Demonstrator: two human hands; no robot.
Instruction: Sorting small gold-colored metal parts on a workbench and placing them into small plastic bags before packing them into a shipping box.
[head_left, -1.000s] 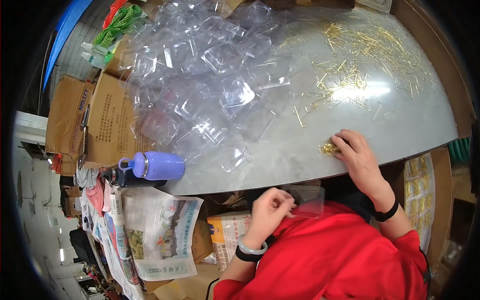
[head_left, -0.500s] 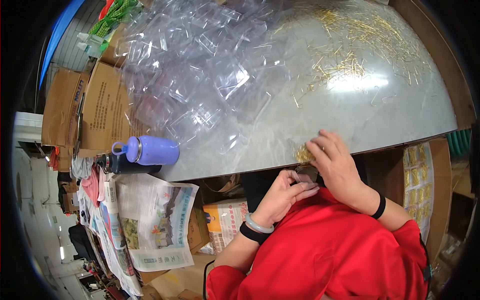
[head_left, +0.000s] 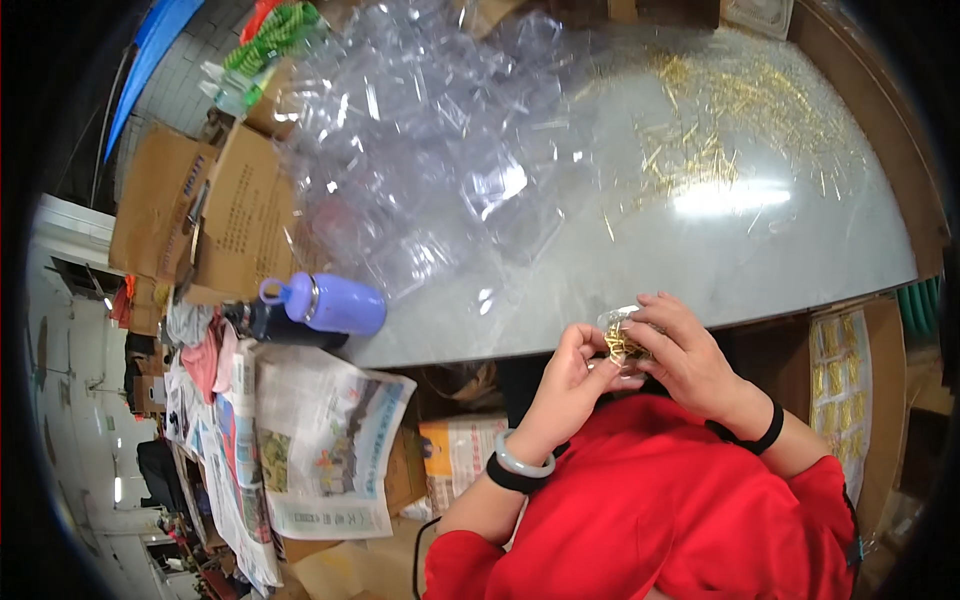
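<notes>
Close to the table's front edge, a small bundle of gold hooks [head_left: 622, 345] sits with clear plastic around it, between my two hands. My left hand [head_left: 568, 385] is closed, its thumb and fingers pinching the clear plastic package [head_left: 616, 318] from the left. Around the right side of the same package, my right hand [head_left: 690, 360] curls its fingers over the hooks. My fingers hide part of the bundle. Farther off on the table lies a loose pile of thin gold hooks [head_left: 740, 110]. Left of that spreads a heap of clear plastic shells [head_left: 430, 140].
A purple bottle [head_left: 348, 305] stands on the table's left edge, a black bottle [head_left: 285, 325] beside it. Cardboard boxes [head_left: 240, 215] border the left side. Newspaper [head_left: 325, 445] hangs below them. At right, an open box holds filled packs of gold pieces [head_left: 840, 385].
The gold bundle, earlier on the table edge under my right hand, is now between both hands. My right hand has come down and in to meet my left. The whole view has shifted slightly.
</notes>
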